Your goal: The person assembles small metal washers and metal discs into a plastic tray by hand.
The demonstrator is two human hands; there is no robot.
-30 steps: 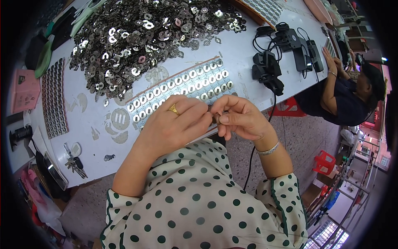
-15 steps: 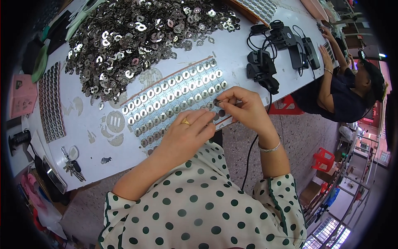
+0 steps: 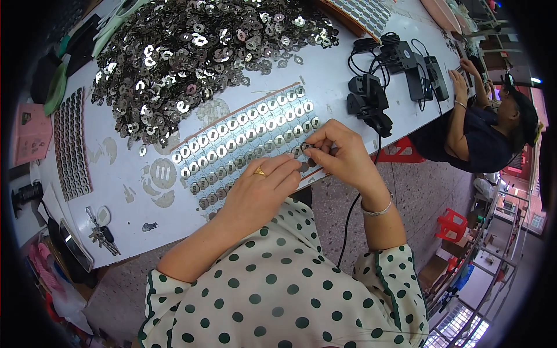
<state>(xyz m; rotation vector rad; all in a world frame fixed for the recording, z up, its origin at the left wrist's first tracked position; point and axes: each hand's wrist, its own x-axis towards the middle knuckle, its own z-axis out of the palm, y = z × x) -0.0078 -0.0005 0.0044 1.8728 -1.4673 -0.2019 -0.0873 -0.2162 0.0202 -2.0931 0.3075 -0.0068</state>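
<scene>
A flat board (image 3: 232, 152) lies slantwise on the table before me, set with rows of small shiny metal pieces, each with a dark slot in the middle. Across its near edge rests my left hand (image 3: 261, 185), fingers stretched out and lying on the rows, with a gold ring on one finger. My right hand (image 3: 342, 152) is at the board's right end, thumb and forefinger pinched on a small metal piece (image 3: 304, 147) at the end of a row. Darker round pieces (image 3: 304, 167) show between the two hands. The left fingers hide part of the near rows.
Beyond the board rises a big heap of loose metal pieces (image 3: 197, 64). Another filled board (image 3: 72, 145) is at the left, near keys (image 3: 101, 232). Black devices with cables (image 3: 371, 98) stand to the right. At the far right, a co-worker (image 3: 484, 133) handles things at the table.
My right hand's fingertips have drawn down slightly onto the row's end, with the metal piece still pinched. My left hand has hardly moved. The co-worker's hands have shifted.
</scene>
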